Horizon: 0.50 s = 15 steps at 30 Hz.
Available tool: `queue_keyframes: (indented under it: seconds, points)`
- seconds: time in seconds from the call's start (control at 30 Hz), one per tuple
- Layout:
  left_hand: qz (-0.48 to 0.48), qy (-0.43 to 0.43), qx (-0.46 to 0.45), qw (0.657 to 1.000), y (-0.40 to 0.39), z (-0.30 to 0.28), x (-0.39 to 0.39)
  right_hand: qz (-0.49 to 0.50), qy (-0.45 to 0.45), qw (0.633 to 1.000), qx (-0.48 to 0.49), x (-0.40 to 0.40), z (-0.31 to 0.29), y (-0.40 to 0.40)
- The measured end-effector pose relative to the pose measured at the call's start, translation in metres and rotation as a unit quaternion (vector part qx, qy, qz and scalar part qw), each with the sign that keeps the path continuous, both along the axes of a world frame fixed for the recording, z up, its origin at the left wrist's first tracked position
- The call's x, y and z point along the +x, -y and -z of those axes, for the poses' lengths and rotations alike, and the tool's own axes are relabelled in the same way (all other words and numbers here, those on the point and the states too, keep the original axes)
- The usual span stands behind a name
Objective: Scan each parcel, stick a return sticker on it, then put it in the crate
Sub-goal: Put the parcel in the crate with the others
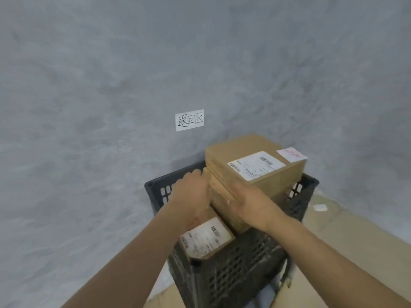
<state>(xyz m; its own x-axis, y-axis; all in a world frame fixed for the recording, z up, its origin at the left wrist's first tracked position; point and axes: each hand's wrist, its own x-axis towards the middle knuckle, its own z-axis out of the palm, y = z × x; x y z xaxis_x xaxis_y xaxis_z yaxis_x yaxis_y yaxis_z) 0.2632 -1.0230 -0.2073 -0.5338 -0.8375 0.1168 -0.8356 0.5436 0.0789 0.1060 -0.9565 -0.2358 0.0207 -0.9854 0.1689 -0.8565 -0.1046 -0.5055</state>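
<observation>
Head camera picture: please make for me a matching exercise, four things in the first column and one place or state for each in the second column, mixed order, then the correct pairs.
Things:
1. large parcel
2. small parcel
3. return sticker
4. paper sign

Places or states:
A. fixed on the grey wall
B. held by left hand and right hand over the black crate
C. stuck at the far corner of the large parcel's top
D. lying in the crate, label up

Pairs: 1-B, 2-D, 3-C, 4-A
</observation>
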Motion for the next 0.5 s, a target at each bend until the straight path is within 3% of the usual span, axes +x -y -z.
queue_keyframes:
  seconds: [0.23, 0.5]
  points:
    - [0.217, -0.043, -0.098, 0.97, -0.11, -0.022, -0.05, 0.228, -0.156, 0.961, -0.027, -0.032, -0.02, -0.151]
    - [0.404, -0.031, -0.135, 0.904, -0.279, -0.032, -0.135, 0.433, -0.202, 0.878, 0.009, -0.077, -0.037, -0.377]
